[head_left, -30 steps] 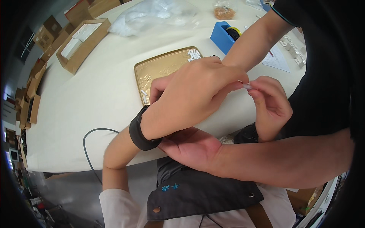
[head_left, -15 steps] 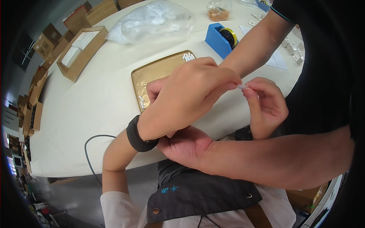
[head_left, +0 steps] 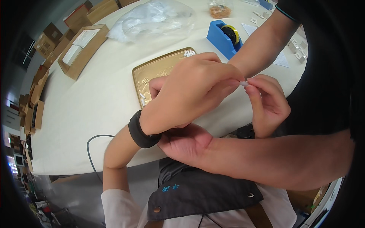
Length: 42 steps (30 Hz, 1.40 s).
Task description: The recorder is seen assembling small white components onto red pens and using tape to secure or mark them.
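Note:
My left hand (head_left: pixel 190 91), with a black band on its wrist, reaches to the right, its thumb and fingers pinching one end of a small white tube-like piece (head_left: pixel 243 83). The other end is between the thumb and fingertips of my right hand (head_left: pixel 268 104). A co-worker's arm (head_left: pixel 266 163) crosses over my right forearm and hides it. That person's near hand (head_left: pixel 186 146) lies partly under my left hand, and the fingers of their far hand (head_left: pixel 156 86) show beside it. Behind my left hand is a gold tray (head_left: pixel 152 67) with several similar small white pieces (head_left: pixel 189 53) in its corners.
A blue tape dispenser (head_left: pixel 222 38) stands beyond the co-worker's far arm (head_left: pixel 266 41). Further back are a clear plastic bag (head_left: pixel 152 19) and a bag of orange bits (head_left: pixel 219 11). An open cardboard box (head_left: pixel 81 51) sits at the far left; white parts (head_left: pixel 297 49) lie at right.
Both my hands have shifted very slightly, still pinching the small white piece between them. The view has moved a little; the co-worker's arms stay nearly in place.

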{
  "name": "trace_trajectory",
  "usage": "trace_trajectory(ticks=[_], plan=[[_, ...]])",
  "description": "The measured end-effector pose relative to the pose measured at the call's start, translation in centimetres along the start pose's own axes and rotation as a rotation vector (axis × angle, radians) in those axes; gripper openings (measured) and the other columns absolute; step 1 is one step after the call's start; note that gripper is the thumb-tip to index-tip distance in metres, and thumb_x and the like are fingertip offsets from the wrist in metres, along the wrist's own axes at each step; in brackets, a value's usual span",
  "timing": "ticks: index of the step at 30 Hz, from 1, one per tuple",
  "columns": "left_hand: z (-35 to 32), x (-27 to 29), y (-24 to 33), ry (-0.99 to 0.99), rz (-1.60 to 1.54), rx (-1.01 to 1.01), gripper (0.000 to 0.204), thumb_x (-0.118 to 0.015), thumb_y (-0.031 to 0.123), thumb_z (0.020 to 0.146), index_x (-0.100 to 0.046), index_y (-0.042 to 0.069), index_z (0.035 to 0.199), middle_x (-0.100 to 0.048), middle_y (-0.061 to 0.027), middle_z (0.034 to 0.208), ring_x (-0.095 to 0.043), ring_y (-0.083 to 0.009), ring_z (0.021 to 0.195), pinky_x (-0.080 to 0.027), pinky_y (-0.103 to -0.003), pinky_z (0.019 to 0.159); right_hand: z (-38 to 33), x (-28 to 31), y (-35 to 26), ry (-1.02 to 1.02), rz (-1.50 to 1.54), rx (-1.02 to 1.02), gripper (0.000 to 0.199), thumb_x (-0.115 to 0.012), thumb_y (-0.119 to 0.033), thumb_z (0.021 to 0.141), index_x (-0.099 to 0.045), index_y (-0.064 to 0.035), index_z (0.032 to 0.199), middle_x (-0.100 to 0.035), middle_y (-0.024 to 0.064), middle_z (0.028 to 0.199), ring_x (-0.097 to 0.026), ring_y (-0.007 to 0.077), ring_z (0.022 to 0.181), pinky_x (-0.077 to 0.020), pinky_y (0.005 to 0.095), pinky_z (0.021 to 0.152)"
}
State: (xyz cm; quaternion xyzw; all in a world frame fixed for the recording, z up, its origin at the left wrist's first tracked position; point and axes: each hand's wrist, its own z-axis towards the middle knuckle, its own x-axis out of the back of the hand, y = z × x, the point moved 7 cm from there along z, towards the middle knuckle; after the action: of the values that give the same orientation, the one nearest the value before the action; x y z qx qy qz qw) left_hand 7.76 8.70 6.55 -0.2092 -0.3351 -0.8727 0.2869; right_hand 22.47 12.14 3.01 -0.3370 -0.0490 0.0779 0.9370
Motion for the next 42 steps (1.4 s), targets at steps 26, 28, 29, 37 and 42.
trace_trajectory(ticks=[26,28,29,37,42], plan=[[0.2,0.1,0.3,0.038,0.012,-0.042,0.021,-0.069,0.000,0.066,-0.071,0.011,0.084,-0.055,-0.0058,0.062,-0.052,-0.0169,0.054,-0.038,-0.027,0.046,0.1,-0.2,1.1,-0.068,0.065,-0.071,0.016,-0.062,0.014,0.075,-0.061,0.0056,0.088,-0.062,0.0103,0.087,-0.059,0.0146,0.080,-0.0460,0.0231,0.069],[0.3,0.1,0.4,0.034,0.021,-0.060,0.021,-0.069,0.001,0.066,-0.071,0.012,0.083,-0.056,-0.0059,0.063,-0.052,-0.0169,0.054,-0.038,-0.027,0.047,0.2,-0.2,1.1,-0.072,0.074,-0.077,0.016,-0.062,0.014,0.075,-0.061,0.0055,0.088,-0.062,0.0101,0.087,-0.059,0.0145,0.080,-0.0456,0.0227,0.068],[0.3,0.1,0.4,0.031,0.019,-0.057,0.021,-0.068,0.000,0.066,-0.071,0.012,0.083,-0.056,-0.0060,0.064,-0.053,-0.0170,0.054,-0.038,-0.027,0.047,0.2,-0.2,1.1,-0.076,0.071,-0.078,0.016,-0.062,0.014,0.075,-0.061,0.0055,0.088,-0.062,0.0101,0.087,-0.059,0.0144,0.080,-0.0458,0.0228,0.068],[0.3,0.2,0.2,0.049,0.027,-0.063,0.022,-0.066,-0.001,0.066,-0.071,0.011,0.083,-0.057,-0.0063,0.064,-0.054,-0.0174,0.054,-0.040,-0.028,0.047,0.1,-0.3,1.4,-0.063,0.112,-0.122,0.015,-0.061,0.014,0.076,-0.060,0.0064,0.089,-0.061,0.0110,0.087,-0.058,0.0134,0.078,-0.0469,0.0226,0.068],[0.3,0.4,0.3,0.045,0.054,-0.092,0.020,-0.070,0.001,0.065,-0.071,0.011,0.083,-0.057,-0.0065,0.064,-0.054,-0.0176,0.054,-0.040,-0.028,0.047,0.3,-0.6,1.7,-0.093,0.173,-0.155,0.014,-0.060,0.013,0.077,-0.059,0.0073,0.090,-0.061,0.0115,0.086,-0.058,0.0132,0.076,-0.0471,0.0226,0.067]])
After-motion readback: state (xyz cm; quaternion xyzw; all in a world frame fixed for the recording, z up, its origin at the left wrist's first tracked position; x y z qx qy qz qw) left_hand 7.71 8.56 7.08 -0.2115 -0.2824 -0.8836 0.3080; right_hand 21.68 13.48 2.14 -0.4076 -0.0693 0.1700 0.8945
